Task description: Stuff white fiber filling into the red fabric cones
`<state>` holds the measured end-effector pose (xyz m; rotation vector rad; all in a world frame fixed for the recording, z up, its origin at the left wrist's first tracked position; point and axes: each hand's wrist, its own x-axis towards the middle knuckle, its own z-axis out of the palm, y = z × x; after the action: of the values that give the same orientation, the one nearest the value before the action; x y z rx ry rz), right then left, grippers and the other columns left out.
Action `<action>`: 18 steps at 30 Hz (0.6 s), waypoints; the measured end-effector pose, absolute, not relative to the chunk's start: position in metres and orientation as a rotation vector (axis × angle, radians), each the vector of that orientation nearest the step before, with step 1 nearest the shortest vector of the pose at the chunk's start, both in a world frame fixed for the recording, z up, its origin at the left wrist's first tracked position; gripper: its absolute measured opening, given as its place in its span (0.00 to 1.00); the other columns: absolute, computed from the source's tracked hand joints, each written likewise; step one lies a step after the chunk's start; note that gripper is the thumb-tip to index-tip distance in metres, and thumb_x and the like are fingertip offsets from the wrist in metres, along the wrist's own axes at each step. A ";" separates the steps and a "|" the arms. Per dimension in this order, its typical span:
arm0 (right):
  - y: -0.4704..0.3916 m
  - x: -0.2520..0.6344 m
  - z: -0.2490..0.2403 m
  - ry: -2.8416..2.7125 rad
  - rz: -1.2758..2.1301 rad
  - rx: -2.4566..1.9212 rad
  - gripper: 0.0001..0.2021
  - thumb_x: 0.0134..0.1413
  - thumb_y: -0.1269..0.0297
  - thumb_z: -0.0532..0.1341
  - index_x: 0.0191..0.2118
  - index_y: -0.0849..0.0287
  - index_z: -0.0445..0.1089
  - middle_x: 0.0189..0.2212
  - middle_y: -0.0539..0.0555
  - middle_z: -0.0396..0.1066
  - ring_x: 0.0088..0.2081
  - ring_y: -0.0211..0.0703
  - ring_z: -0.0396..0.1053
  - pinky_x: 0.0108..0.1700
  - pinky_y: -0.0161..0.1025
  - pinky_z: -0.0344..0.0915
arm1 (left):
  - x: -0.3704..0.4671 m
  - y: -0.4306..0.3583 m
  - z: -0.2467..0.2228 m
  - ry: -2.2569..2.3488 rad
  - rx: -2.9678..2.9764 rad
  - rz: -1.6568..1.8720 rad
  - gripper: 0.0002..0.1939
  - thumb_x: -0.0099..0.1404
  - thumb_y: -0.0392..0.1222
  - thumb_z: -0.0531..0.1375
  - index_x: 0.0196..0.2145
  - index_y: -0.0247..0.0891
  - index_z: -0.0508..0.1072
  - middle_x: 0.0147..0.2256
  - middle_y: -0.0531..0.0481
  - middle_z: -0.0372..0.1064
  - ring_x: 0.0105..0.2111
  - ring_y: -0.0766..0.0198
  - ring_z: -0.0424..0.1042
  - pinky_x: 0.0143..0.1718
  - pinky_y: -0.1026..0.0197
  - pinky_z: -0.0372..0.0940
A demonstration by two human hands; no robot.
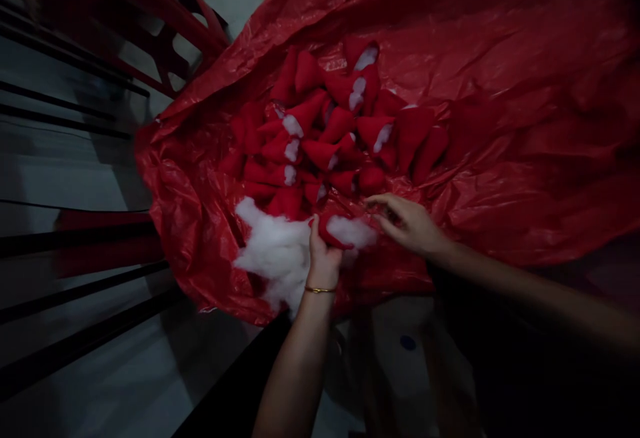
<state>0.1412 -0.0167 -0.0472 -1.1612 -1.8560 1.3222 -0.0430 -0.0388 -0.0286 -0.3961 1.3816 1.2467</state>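
Note:
My left hand (324,259), with a gold bangle at the wrist, grips a small red cloth pouch (334,237). White fluffy stuffing (353,230) bulges from the pouch's mouth on its right side. To the right of that stuffing is my right hand (406,223), its fingers bent a little and apart, with nothing visible in them. A large tuft of loose white stuffing (277,245) lies just left of my left hand. Beyond both hands, several red cloth pouches (320,153) lie in a pile, many with white stuffing showing at their openings.
A wrinkled red plastic sheet (500,91) spreads under the pile. Dark metal bars (75,241) stand along the left. At the upper left is a red plastic stool (165,31). A small blue disc (407,343) lies on the floor below.

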 end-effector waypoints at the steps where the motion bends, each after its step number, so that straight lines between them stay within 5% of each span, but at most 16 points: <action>1: -0.018 0.146 -0.053 -1.787 1.332 -1.235 0.18 0.63 0.59 0.56 0.55 0.60 0.65 0.46 0.60 0.74 0.40 0.46 0.74 0.41 0.40 0.70 | -0.044 -0.037 -0.028 1.375 -0.393 1.268 0.15 0.70 0.49 0.57 0.43 0.36 0.77 0.37 0.46 0.79 0.40 0.59 0.78 0.55 0.52 0.69; 4: -0.029 0.147 -0.070 -1.615 1.636 -1.234 0.23 0.53 0.51 0.64 0.50 0.58 0.63 0.38 0.56 0.73 0.32 0.44 0.72 0.32 0.39 0.69 | -0.043 -0.032 -0.025 1.364 -0.446 1.276 0.18 0.71 0.51 0.55 0.42 0.35 0.77 0.34 0.46 0.79 0.37 0.59 0.78 0.54 0.50 0.69; 7: -0.039 0.138 -0.073 -1.370 1.886 -1.157 0.18 0.55 0.50 0.62 0.45 0.54 0.61 0.30 0.48 0.71 0.25 0.40 0.69 0.27 0.36 0.67 | -0.039 -0.028 -0.021 1.360 -0.475 1.277 0.19 0.71 0.52 0.55 0.40 0.34 0.77 0.33 0.47 0.78 0.35 0.59 0.77 0.54 0.50 0.69; 12: -0.029 0.121 -0.050 -1.661 1.475 -1.160 0.06 0.60 0.63 0.59 0.41 0.57 0.71 0.34 0.52 0.75 0.35 0.42 0.73 0.38 0.36 0.68 | -0.030 -0.026 -0.016 1.351 -0.452 1.251 0.18 0.71 0.51 0.56 0.39 0.33 0.77 0.32 0.46 0.78 0.33 0.60 0.77 0.47 0.55 0.71; 18: -0.041 0.100 -0.043 -2.410 1.334 -1.067 0.11 0.60 0.75 0.54 0.41 0.62 0.74 0.40 0.60 0.77 0.40 0.45 0.75 0.42 0.37 0.69 | -0.011 -0.031 -0.010 1.414 -0.483 1.191 0.13 0.69 0.45 0.59 0.33 0.33 0.77 0.27 0.51 0.76 0.27 0.66 0.75 0.41 0.63 0.71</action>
<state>0.1002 -0.0415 -0.0432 -1.0666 -2.4104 1.3339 -0.0109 -0.0308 -0.0096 -0.4829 1.4141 1.1910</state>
